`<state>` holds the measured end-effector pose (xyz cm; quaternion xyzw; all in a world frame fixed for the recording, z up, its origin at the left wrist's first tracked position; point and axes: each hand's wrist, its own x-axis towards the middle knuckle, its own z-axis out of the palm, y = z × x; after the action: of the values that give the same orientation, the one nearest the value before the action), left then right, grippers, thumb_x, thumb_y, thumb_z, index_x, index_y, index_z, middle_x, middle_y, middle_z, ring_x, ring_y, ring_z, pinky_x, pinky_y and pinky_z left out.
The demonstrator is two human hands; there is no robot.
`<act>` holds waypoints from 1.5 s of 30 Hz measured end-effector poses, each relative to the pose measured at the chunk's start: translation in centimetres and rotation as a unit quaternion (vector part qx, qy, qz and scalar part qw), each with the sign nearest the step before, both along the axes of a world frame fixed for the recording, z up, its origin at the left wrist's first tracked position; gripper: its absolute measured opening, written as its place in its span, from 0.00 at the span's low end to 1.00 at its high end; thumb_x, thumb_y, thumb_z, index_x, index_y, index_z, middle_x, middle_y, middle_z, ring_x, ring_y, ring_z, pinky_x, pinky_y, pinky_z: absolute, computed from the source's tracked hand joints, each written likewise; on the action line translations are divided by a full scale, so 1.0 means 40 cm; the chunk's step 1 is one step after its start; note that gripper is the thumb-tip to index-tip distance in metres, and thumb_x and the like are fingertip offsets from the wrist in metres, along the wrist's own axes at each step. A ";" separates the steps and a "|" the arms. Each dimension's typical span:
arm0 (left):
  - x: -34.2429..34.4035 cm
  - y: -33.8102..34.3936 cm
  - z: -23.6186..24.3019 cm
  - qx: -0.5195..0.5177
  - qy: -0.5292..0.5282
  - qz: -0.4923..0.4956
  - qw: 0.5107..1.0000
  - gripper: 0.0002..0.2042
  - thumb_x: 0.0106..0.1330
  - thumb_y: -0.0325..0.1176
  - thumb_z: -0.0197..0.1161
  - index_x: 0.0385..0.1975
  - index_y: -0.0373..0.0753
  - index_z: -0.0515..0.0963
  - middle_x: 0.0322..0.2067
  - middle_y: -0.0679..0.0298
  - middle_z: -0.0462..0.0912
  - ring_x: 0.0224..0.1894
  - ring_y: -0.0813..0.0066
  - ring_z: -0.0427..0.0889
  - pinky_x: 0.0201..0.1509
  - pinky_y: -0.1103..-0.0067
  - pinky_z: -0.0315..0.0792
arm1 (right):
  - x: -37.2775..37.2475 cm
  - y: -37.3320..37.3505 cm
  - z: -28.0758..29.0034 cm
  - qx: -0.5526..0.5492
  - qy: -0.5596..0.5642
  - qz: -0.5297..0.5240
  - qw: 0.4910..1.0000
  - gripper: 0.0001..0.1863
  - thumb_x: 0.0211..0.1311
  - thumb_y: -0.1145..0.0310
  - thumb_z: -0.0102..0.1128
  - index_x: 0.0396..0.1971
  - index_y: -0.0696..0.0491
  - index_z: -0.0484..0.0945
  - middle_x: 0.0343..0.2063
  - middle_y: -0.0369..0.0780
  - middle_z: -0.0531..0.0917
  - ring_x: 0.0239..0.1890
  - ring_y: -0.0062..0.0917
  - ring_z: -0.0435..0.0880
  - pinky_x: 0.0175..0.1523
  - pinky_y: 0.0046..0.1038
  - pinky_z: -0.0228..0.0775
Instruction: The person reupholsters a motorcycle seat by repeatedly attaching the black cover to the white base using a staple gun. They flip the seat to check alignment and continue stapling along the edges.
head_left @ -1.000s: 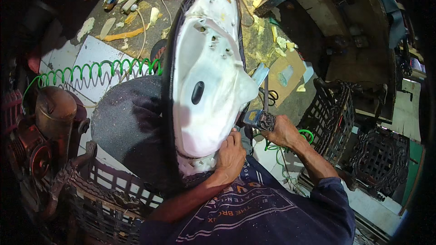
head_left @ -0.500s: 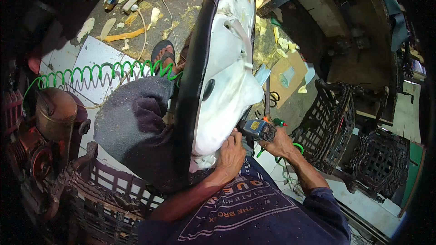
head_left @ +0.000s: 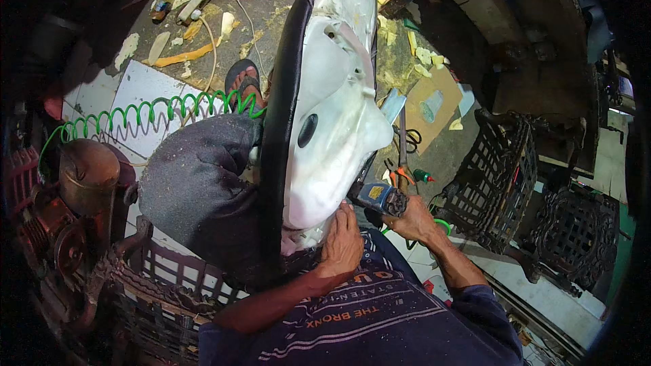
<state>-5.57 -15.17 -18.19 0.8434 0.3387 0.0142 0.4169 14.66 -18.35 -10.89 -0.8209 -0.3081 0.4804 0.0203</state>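
Head view: the right hand [head_left: 412, 219] gripped a staple gun [head_left: 381, 198]; the left hand [head_left: 342, 247] pressed the near end of a motorcycle seat [head_left: 332, 146].
Left fingers lay together, any pinch impossible to tell; the gun's nose blurred into shadow. White-bottomed, black-edged, the seat stood tilted beside the left knee [head_left: 196, 166].

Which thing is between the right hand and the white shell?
A blue tool lies between the right hand and the white shell, in the head view.
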 end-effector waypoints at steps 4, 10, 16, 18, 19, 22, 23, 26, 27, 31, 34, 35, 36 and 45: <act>-0.021 0.010 0.005 0.000 0.012 -0.036 0.999 0.32 0.69 0.26 0.56 0.70 0.16 0.57 0.59 0.34 0.71 0.56 0.40 0.78 0.65 0.62 0.75 | -0.025 0.004 -0.003 -0.001 -0.010 -0.010 1.000 0.26 0.52 0.65 0.76 0.47 0.67 0.82 0.45 0.58 0.86 0.47 0.50 0.88 0.55 0.44 0.78; -0.056 0.019 0.024 -0.031 0.017 -0.037 0.999 0.35 0.67 0.27 0.59 0.71 0.17 0.54 0.59 0.35 0.71 0.61 0.40 0.77 0.65 0.62 0.75 | -0.026 0.025 0.031 -0.009 0.001 -0.019 1.000 0.26 0.54 0.66 0.72 0.53 0.60 0.81 0.50 0.58 0.85 0.50 0.50 0.87 0.57 0.43 0.78; -0.047 0.019 0.027 0.042 0.048 -0.078 0.995 0.35 0.68 0.31 0.60 0.70 0.17 0.57 0.59 0.38 0.72 0.61 0.43 0.75 0.67 0.63 0.72 | -0.051 0.020 0.057 -0.005 0.010 0.030 0.999 0.18 0.55 0.64 0.72 0.39 0.62 0.85 0.33 0.54 0.89 0.38 0.44 0.91 0.45 0.41 0.81; -0.057 0.027 0.042 0.111 0.087 -0.135 0.981 0.34 0.69 0.36 0.62 0.68 0.17 0.63 0.60 0.41 0.73 0.63 0.47 0.73 0.69 0.64 0.69 | -0.057 0.018 0.045 -0.020 -0.007 0.028 0.999 0.18 0.54 0.63 0.72 0.39 0.62 0.85 0.33 0.55 0.89 0.38 0.45 0.91 0.45 0.41 0.81; -0.068 0.036 0.049 0.147 0.117 -0.179 0.966 0.34 0.69 0.39 0.63 0.66 0.17 0.66 0.60 0.42 0.73 0.64 0.48 0.72 0.70 0.64 0.67 | -0.057 0.020 0.036 -0.031 -0.005 0.031 0.999 0.19 0.55 0.63 0.72 0.40 0.63 0.85 0.33 0.55 0.89 0.38 0.46 0.91 0.46 0.42 0.81; -0.101 0.064 0.071 0.216 0.170 -0.289 0.917 0.33 0.70 0.49 0.61 0.60 0.20 0.76 0.59 0.47 0.75 0.66 0.53 0.68 0.72 0.61 0.58 | -0.057 0.018 0.027 0.028 -0.013 -0.006 0.999 0.18 0.55 0.64 0.71 0.40 0.63 0.85 0.32 0.55 0.89 0.37 0.47 0.91 0.46 0.42 0.81; -0.110 0.073 0.076 0.250 0.169 -0.311 0.901 0.33 0.71 0.49 0.60 0.61 0.20 0.76 0.59 0.48 0.75 0.65 0.52 0.68 0.72 0.59 0.58 | -0.056 0.018 0.030 0.056 0.001 -0.020 0.998 0.17 0.55 0.65 0.70 0.39 0.63 0.85 0.31 0.54 0.89 0.35 0.46 0.90 0.44 0.42 0.80; -0.123 0.086 0.084 0.273 0.151 -0.314 0.896 0.32 0.72 0.48 0.58 0.61 0.21 0.76 0.58 0.50 0.77 0.64 0.53 0.69 0.72 0.56 0.56 | -0.060 0.015 0.052 0.018 -0.007 -0.007 1.000 0.17 0.54 0.66 0.70 0.38 0.63 0.83 0.29 0.52 0.88 0.32 0.43 0.88 0.42 0.42 0.79; -0.124 0.088 0.084 0.266 0.138 -0.298 0.906 0.32 0.72 0.48 0.59 0.61 0.21 0.76 0.58 0.50 0.77 0.64 0.53 0.69 0.72 0.56 0.56 | -0.062 0.015 0.060 0.044 0.026 0.013 0.999 0.16 0.54 0.66 0.70 0.37 0.64 0.83 0.27 0.52 0.87 0.30 0.41 0.87 0.41 0.42 0.78; -0.130 0.085 0.082 0.215 0.111 -0.281 0.929 0.32 0.71 0.47 0.59 0.61 0.21 0.76 0.59 0.49 0.77 0.62 0.54 0.70 0.71 0.56 0.56 | -0.069 0.012 0.080 0.002 0.046 0.018 0.999 0.14 0.53 0.68 0.70 0.34 0.64 0.82 0.24 0.51 0.86 0.27 0.39 0.86 0.38 0.41 0.78; -0.134 0.088 0.075 0.199 0.091 -0.268 0.938 0.32 0.70 0.46 0.60 0.61 0.20 0.76 0.57 0.49 0.78 0.60 0.55 0.71 0.70 0.56 0.58 | -0.066 0.009 0.068 -0.038 0.040 -0.004 0.999 0.14 0.53 0.68 0.70 0.34 0.64 0.83 0.24 0.50 0.86 0.27 0.37 0.87 0.38 0.39 0.78; -0.137 0.091 0.073 0.203 0.092 -0.280 0.934 0.32 0.70 0.46 0.61 0.61 0.20 0.76 0.56 0.49 0.78 0.59 0.55 0.72 0.70 0.57 0.58 | -0.065 0.005 0.061 -0.014 0.044 -0.004 0.999 0.14 0.52 0.68 0.70 0.34 0.64 0.83 0.25 0.50 0.87 0.27 0.36 0.87 0.38 0.39 0.79; -0.140 0.093 0.071 0.199 0.085 -0.286 0.934 0.31 0.70 0.45 0.61 0.61 0.19 0.76 0.55 0.49 0.78 0.59 0.55 0.72 0.69 0.57 0.59 | -0.066 0.001 0.053 0.011 0.047 -0.004 0.999 0.14 0.52 0.68 0.70 0.34 0.64 0.83 0.25 0.50 0.87 0.27 0.35 0.87 0.38 0.39 0.79; -0.138 0.102 0.076 0.216 0.025 -0.228 0.949 0.31 0.64 0.40 0.64 0.59 0.17 0.76 0.48 0.51 0.81 0.52 0.60 0.76 0.65 0.60 0.62 | -0.082 -0.064 0.041 0.049 0.074 -0.045 0.995 0.17 0.52 0.69 0.72 0.40 0.62 0.84 0.30 0.49 0.90 0.35 0.35 0.93 0.42 0.35 0.82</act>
<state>-11.09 -11.10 -15.14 0.9682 0.1362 -0.0295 0.2078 11.40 -20.91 -9.23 -0.7945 -0.2913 0.5225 0.1046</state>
